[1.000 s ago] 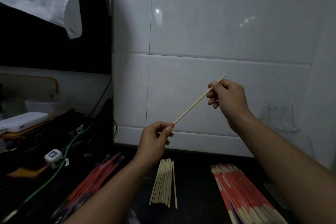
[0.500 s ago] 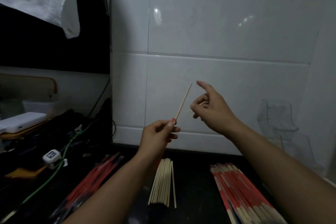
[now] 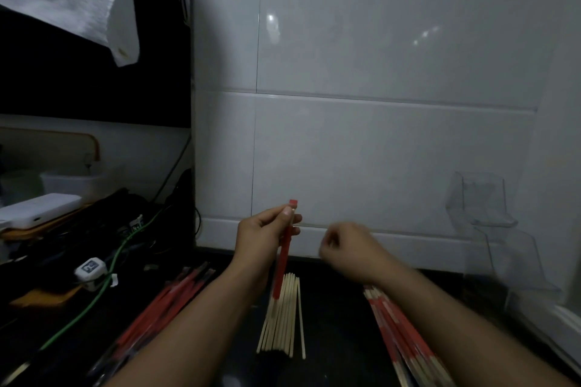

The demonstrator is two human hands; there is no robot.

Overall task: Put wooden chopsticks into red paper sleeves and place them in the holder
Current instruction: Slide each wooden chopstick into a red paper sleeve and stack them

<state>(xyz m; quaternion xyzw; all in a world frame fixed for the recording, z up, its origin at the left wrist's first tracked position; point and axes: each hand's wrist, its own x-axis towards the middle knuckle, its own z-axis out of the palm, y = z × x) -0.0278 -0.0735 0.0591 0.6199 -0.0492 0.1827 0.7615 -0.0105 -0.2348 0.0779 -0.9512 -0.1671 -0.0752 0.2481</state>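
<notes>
Just beside wall (image 3: 377,151), red sleeve (image 3: 284,256)

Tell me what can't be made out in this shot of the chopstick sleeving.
- Right hand, head view: motion blur hides whether it holds anything.
- Red sleeve in the left hand: whether a chopstick is inside.
- Sleeved pile: cut off by the bottom edge.
- Clear holder: dim, contents unclear.

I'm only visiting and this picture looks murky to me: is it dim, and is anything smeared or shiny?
Head view: dim overall, the dark counter nearly black; the right hand is smeared by motion, while the left hand pinching the red sleeve is sharper; bright glare spots sit on the white wall tiles.
</notes>
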